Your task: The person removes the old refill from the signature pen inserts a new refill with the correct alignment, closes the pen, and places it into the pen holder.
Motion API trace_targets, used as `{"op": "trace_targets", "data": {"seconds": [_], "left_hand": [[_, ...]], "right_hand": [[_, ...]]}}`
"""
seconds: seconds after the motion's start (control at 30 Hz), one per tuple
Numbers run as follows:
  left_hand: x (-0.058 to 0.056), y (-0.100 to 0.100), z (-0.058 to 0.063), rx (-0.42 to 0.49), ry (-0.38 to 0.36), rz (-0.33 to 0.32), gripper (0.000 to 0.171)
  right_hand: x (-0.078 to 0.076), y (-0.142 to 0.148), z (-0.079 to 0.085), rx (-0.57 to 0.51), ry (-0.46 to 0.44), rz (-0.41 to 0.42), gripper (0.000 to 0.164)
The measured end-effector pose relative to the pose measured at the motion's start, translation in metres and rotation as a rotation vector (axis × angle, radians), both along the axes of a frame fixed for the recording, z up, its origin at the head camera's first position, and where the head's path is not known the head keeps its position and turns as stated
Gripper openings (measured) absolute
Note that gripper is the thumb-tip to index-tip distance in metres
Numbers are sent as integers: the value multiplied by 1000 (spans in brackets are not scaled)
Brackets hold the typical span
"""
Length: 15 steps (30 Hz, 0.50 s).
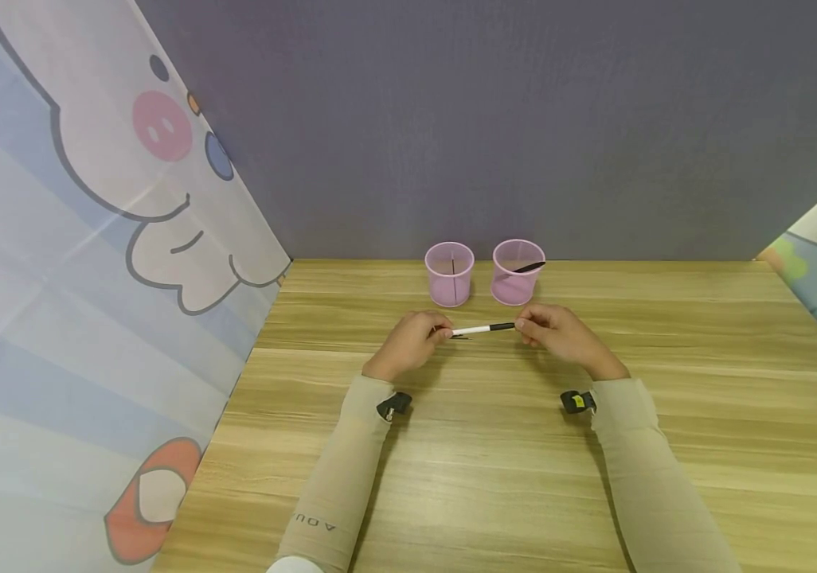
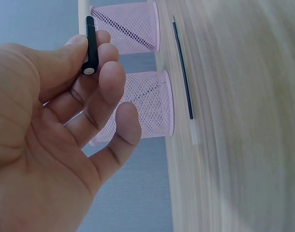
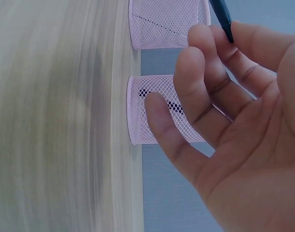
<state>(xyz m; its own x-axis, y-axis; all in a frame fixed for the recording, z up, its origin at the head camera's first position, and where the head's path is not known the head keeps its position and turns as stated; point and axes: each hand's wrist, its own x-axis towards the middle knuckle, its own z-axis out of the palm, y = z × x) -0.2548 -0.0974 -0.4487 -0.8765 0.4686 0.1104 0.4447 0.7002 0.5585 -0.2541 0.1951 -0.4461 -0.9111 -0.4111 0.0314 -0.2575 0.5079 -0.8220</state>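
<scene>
A pen with a white barrel and dark ends [image 1: 480, 329] is held level between both hands, above the wooden table. My left hand [image 1: 412, 342] pinches its left end, where a black clip and end piece [image 2: 91, 46] show between thumb and fingers. At the other end, my right hand [image 1: 555, 330] pinches the dark pointed tip [image 3: 223, 19] between thumb and fingertips. Its other fingers are loosely bent. Below the left hand, a thin pen refill [image 2: 183, 70] with a dark tube and pale end lies on the table.
Two pink mesh cups stand just beyond the hands. The left cup [image 1: 444, 290] holds a thin dark stick [image 1: 453, 267], and the right cup [image 1: 511, 293] a thicker black pen-like piece [image 1: 532, 267] leaning on its rim. Behind them rises a grey panel [image 1: 408, 143]; a cartoon-printed sheet [image 1: 93, 263] hangs left.
</scene>
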Motion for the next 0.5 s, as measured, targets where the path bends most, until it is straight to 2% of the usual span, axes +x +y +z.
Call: {"op": "trace_targets", "data": {"seconds": [0.3,0.5], "left_hand": [[0,-2,0,27,5,0,17],[0,-3,1,37,2,-1,17]], "right_hand": [[1,1,1,-25,-20,-17,18],[1,0,1,-63,-2,-6,16]]}}
